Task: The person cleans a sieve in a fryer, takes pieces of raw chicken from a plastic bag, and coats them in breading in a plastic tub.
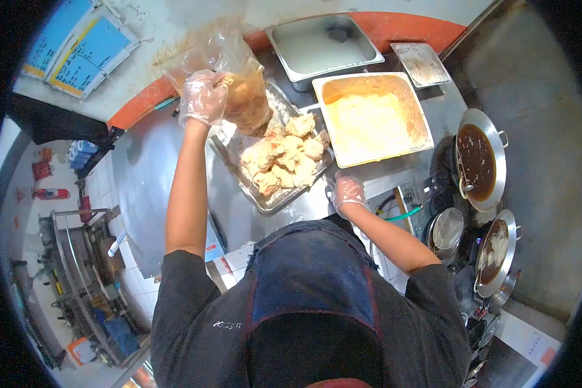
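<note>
My left hand (202, 97), in a clear plastic glove, is closed on the near side of a clear plastic bag (247, 97). Brownish, wet-looking contents fill the lower part of the bag, which rests at the far end of a metal tray (266, 206). Several flour-coated pieces, apparently chicken (286, 160), are heaped on the tray's near half. My right hand (350, 191), also gloved, is low beside the tray's right corner, near the table's front edge. Its fingers are partly hidden, so a hold cannot be made out. Just beyond it sits a deep steel pan of pale flour (368, 126).
Behind the flour pan stand a steel pan of whitish liquid (320, 51) and a small flat tray (421, 64). On the right are two woks of dark oil (476, 162) (495, 252), the nearer one with pale foam. A strainer (447, 228) lies beside them. A green hose (403, 214) runs below the table edge.
</note>
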Demonstrator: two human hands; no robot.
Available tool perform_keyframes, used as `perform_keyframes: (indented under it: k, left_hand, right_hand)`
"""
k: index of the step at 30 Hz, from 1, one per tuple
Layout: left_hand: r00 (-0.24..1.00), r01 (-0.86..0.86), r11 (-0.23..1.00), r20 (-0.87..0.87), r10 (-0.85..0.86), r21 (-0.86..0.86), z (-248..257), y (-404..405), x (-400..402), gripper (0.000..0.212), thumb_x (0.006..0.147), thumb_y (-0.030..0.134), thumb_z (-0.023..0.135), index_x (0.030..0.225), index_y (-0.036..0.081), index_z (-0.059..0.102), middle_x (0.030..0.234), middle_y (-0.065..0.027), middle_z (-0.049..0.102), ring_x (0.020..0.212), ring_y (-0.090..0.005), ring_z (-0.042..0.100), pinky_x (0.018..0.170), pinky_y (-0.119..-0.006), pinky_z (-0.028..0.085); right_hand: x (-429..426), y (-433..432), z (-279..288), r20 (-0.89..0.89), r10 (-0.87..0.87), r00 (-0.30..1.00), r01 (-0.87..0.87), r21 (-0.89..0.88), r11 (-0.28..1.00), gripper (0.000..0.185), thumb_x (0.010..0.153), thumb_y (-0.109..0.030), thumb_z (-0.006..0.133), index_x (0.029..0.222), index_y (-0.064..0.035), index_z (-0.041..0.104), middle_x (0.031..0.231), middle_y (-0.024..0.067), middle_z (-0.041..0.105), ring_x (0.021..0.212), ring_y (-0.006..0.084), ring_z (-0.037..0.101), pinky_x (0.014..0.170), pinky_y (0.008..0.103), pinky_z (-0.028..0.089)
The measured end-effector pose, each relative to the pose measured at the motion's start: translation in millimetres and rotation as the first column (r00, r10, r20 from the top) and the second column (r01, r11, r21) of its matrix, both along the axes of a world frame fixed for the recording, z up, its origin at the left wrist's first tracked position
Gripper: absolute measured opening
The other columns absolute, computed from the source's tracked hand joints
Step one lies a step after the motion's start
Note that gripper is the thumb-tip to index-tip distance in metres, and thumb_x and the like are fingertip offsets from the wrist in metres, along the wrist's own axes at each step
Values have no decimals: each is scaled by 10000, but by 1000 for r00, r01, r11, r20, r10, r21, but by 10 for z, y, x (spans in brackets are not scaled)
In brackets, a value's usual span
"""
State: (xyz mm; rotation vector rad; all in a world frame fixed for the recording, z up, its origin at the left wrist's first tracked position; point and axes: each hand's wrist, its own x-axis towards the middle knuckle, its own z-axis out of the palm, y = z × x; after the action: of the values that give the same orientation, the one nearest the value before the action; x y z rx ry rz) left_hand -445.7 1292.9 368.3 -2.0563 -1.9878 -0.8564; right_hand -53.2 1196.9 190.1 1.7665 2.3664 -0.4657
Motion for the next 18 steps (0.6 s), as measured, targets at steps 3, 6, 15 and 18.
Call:
perform_keyframes:
  k: [3, 6, 15, 18]
  left_hand:
    - [999, -30, 998, -39, 33, 59, -2, 21, -63, 243, 834, 297, 632, 958, 124, 749, 841, -166, 678, 829, -352, 640, 764, -452, 497]
    - [996, -71, 995, -67, 67, -72, 161, 2, 16, 280, 758, 242, 579, 932, 101, 747, 893, -172, 668, 923, -364, 625, 845, -448, 488]
    - [976, -174, 963, -167, 141, -206, 512, -18, 421, 405, 750, 425, 690, 986, 98, 720, 976, -170, 702, 907, -360, 665, 826, -448, 527]
    - [938, -241, 935, -311, 155, -261, 522, 103, 506, 395, 761, 430, 691, 993, 111, 721, 979, -174, 696, 917, -358, 663, 832, -458, 525]
  right_hand:
    - [48, 42, -47, 86, -53, 995, 61, -89, 994, 243, 827, -135, 603, 1050, -42, 626, 950, 218, 689, 923, 373, 676, 805, 469, 536]
    - [283, 0, 377, 25, -21, 999, 26, -177, 984, 263, 834, -149, 598, 1073, -44, 629, 974, 235, 684, 937, 388, 674, 803, 473, 534]
    - [1481, -271, 1120, -342, -405, 848, 33, -729, 684, 487, 793, -123, 639, 1277, -175, 641, 1008, 53, 705, 783, 132, 619, 748, 279, 511]
    - [1631, -128, 1562, -314, -380, 870, 53, -707, 705, 508, 798, -103, 650, 1298, -190, 632, 1051, 18, 708, 803, 104, 616, 762, 257, 508]
